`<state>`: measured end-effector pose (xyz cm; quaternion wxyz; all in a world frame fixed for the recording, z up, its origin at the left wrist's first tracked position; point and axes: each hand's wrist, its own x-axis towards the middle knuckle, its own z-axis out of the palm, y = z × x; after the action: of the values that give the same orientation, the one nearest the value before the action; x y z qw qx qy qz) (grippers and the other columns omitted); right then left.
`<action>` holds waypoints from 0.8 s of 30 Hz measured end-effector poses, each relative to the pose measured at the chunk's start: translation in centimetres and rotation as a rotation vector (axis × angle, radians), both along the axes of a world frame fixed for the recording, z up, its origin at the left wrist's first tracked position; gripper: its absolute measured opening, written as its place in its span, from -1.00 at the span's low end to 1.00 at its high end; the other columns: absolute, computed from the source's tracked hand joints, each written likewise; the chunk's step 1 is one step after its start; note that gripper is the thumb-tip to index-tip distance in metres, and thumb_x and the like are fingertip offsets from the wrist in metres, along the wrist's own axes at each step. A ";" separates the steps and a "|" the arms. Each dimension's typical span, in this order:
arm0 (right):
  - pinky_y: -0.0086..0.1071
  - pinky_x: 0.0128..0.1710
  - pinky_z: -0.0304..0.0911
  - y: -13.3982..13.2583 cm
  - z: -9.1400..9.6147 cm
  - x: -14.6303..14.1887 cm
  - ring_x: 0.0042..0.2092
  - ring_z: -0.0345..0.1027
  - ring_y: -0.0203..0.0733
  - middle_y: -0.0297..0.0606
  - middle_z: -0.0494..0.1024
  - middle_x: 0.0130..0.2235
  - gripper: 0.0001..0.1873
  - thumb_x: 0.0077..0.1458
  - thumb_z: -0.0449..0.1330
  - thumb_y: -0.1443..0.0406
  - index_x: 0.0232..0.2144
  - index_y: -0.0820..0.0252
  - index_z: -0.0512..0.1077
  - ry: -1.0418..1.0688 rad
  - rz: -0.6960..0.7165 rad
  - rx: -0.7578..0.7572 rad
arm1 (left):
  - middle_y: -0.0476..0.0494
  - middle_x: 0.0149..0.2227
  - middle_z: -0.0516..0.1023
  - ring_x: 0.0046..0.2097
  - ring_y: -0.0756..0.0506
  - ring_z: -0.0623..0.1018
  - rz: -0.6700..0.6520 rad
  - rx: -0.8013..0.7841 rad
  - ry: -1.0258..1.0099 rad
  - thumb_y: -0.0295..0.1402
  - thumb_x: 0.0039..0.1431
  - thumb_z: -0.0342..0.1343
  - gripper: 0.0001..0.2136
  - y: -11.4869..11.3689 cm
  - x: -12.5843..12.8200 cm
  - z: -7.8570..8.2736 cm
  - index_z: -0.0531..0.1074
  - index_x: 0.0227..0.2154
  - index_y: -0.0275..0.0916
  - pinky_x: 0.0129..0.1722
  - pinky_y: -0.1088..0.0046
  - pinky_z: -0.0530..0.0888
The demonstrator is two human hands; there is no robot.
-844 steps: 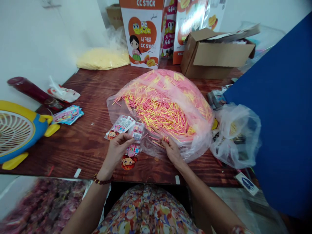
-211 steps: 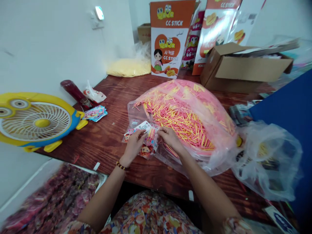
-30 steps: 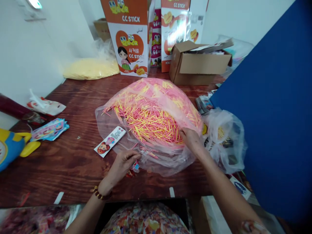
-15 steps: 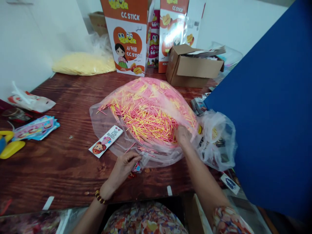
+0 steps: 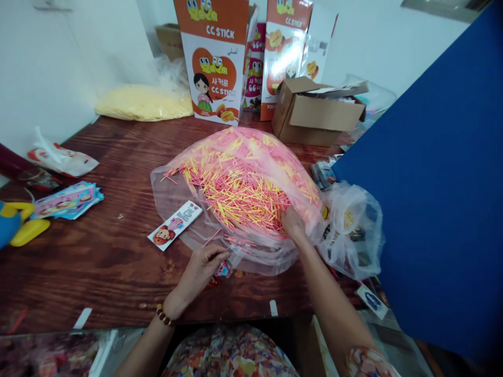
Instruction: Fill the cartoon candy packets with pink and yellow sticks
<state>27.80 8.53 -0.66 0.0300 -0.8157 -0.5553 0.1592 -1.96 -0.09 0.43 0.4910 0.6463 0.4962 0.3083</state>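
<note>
A big clear plastic bag (image 5: 176, 193) full of pink and yellow sticks (image 5: 243, 183) lies in the middle of the wooden table (image 5: 118, 262). My right hand (image 5: 294, 224) reaches into the bag's opening among the sticks; its fingers are hidden in the pile. My left hand (image 5: 202, 264) rests on the table at the bag's near edge, fingers curled on a small printed packet (image 5: 221, 270). Another printed packet (image 5: 175, 226) lies flat just left of the bag.
CC Stick cartons (image 5: 215, 57) and an open cardboard box (image 5: 318, 110) stand at the back, beside a yellow bag (image 5: 143, 102). A crumpled clear bag (image 5: 351, 230) and a blue board (image 5: 432, 183) are at the right. Packets (image 5: 66, 199) and a yellow fan foot (image 5: 23, 230) lie at the left.
My right hand has pushed a little deeper into the sticks. My left hand stays on the small packet. The view has shifted slightly.
</note>
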 end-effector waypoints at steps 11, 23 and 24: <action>-0.36 -0.32 0.30 -0.2 -0.1 0.9 -0.33 0.39 -0.17 -0.30 0.48 -0.41 -0.82 0.17 -0.02 0.18 -0.45 0.08 0.18 0.486 -0.032 0.335 | -0.05 -0.44 0.53 -0.35 -0.05 0.45 -0.008 0.019 0.007 -0.17 0.22 0.08 -0.72 -0.3 0.0 0.0 0.56 -0.39 -0.25 -0.34 0.53 0.35; -0.38 -0.31 0.30 -3.2 -0.8 -2.2 -0.42 0.30 -0.28 -0.45 0.40 -0.46 -0.72 0.06 0.19 0.07 -0.31 0.08 0.25 1.264 -0.090 0.662 | 0.00 -0.52 0.45 -0.45 0.01 0.35 0.109 -0.045 -0.085 -0.17 0.16 0.14 -0.74 -0.4 -0.7 -0.1 0.55 -0.44 -0.28 -0.43 0.55 0.29; -0.37 -0.34 0.30 -3.4 -1.1 -1.8 -0.44 0.29 -0.28 -0.45 0.39 -0.47 -0.72 0.06 0.18 0.06 -0.32 0.08 0.23 1.245 -0.125 0.670 | 0.00 -0.52 0.45 -0.45 0.01 0.34 0.113 -0.047 -0.090 -0.17 0.15 0.15 -0.74 -0.4 -0.7 0.0 0.55 -0.45 -0.28 -0.43 0.55 0.29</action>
<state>26.04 5.12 -1.76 0.6001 -0.5505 -0.4062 0.4145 -2.70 -0.54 0.39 0.5099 0.5910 0.5162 0.3524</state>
